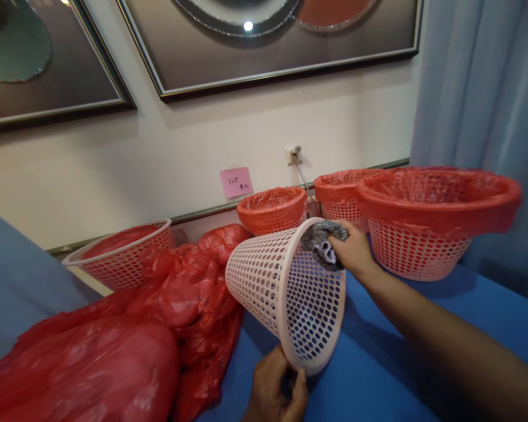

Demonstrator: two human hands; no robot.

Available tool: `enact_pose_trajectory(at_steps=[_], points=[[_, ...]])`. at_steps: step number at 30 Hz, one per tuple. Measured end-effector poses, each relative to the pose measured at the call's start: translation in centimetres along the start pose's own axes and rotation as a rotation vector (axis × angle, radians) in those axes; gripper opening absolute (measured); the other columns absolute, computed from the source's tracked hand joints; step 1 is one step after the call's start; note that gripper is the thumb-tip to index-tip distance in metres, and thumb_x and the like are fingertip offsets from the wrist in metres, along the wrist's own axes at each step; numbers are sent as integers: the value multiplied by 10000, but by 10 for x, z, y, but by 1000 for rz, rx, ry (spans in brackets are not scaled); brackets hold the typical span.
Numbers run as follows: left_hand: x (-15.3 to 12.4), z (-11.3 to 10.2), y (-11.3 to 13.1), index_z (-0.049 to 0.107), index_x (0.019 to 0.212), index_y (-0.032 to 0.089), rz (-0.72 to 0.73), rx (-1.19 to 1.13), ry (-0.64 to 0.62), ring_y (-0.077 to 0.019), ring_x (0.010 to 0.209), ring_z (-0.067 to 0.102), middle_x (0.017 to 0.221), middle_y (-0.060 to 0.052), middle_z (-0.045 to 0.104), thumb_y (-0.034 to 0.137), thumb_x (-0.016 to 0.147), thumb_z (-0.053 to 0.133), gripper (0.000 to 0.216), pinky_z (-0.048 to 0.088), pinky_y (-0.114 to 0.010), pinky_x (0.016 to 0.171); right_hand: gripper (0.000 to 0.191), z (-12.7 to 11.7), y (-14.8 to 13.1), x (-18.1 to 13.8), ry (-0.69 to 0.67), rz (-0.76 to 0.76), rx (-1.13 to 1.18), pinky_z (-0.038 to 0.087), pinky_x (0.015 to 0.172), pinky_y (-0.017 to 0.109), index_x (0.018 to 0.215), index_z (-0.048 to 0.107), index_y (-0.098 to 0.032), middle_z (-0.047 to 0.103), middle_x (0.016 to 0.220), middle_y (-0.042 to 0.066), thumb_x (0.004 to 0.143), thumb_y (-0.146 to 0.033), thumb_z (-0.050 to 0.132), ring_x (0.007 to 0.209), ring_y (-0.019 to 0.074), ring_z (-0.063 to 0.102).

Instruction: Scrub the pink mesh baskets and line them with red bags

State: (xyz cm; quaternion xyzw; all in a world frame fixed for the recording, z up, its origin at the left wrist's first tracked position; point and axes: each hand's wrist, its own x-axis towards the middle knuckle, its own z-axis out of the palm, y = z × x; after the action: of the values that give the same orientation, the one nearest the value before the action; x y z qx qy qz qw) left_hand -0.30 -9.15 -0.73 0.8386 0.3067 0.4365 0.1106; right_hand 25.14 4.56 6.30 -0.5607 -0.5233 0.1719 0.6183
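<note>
A pink perforated plastic basket lies tilted on its side over the blue table, its mouth turned towards me and to the right. My left hand grips the basket's lower rim at the bottom of the view. My right hand is closed on a grey cloth and presses it against the basket's upper rim. My right forearm stretches across the lower right of the view.
A heap of red plastic bags covers the left of the blue table. Lined baskets stand behind: one at left, one centre, one and a large one at right. Wall with pink note behind.
</note>
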Motion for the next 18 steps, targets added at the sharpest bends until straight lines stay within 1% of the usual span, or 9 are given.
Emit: enact_pose_trajectory(at_steps=[1, 3, 6, 8, 10, 13, 15, 16, 18], points=[[2, -2, 2, 586, 875, 213, -9, -3, 2, -144, 598, 600, 706, -14, 626, 134, 922, 534, 106, 479, -234, 574, 384, -2, 16, 4, 11, 25, -38, 532, 842, 355, 1132, 677, -174, 752, 1014, 78, 789, -301, 561, 892, 228, 690], [4, -3, 3, 578, 867, 215, -32, -18, 13, -140, 600, 601, 714, -13, 632, 129, 923, 537, 110, 481, -229, 576, 344, -8, 47, -1, -4, 64, -122, 516, 830, 378, 1081, 682, -177, 741, 983, 90, 780, -301, 571, 883, 252, 678], [3, -3, 2, 580, 867, 214, -63, -24, 2, -142, 607, 614, 727, -16, 645, 122, 919, 548, 110, 494, -231, 587, 276, -16, 79, -30, -104, 76, -229, 488, 828, 377, 1001, 699, -190, 719, 985, 95, 758, -269, 593, 900, 266, 661], [2, -3, 1, 583, 877, 216, -57, -17, 9, -142, 594, 611, 719, -11, 638, 120, 912, 551, 107, 496, -230, 579, 266, -19, 90, -52, -197, 73, -273, 478, 818, 356, 996, 704, -201, 714, 974, 80, 757, -244, 593, 884, 252, 657], [2, -3, 0, 584, 889, 220, -50, -3, 14, -146, 596, 619, 714, -5, 629, 120, 907, 555, 106, 507, -234, 585, 248, -20, 91, -71, -303, 66, -294, 474, 798, 331, 983, 701, -213, 715, 930, 51, 758, -229, 597, 851, 230, 656], [3, -3, -1, 589, 889, 223, -50, 18, 25, -151, 602, 635, 702, 4, 615, 115, 905, 556, 114, 523, -235, 594, 186, -20, 81, -94, -520, 43, -255, 468, 765, 299, 912, 678, -211, 703, 872, 18, 744, -198, 598, 817, 200, 645], [2, -3, -2, 612, 895, 220, -54, 28, 33, -151, 597, 645, 696, 4, 624, 117, 908, 557, 118, 528, -231, 586, 181, -19, 72, -108, -663, 54, -133, 460, 728, 269, 878, 660, -205, 690, 851, 3, 717, -157, 595, 795, 174, 630], [1, -4, -3, 628, 893, 216, -56, 34, 40, -151, 588, 647, 690, 2, 632, 124, 909, 563, 114, 529, -229, 578, 189, -18, 68, -113, -730, 83, -45, 451, 693, 250, 869, 653, -201, 681, 826, -7, 699, -141, 597, 764, 159, 616], [-3, -6, -5, 663, 857, 207, -61, 45, 70, -151, 567, 648, 671, -3, 651, 152, 905, 596, 99, 534, -229, 570, 201, -18, 65, -121, -843, 192, 162, 415, 603, 216, 855, 635, -195, 646, 738, -39, 662, -139, 632, 662, 123, 566]])
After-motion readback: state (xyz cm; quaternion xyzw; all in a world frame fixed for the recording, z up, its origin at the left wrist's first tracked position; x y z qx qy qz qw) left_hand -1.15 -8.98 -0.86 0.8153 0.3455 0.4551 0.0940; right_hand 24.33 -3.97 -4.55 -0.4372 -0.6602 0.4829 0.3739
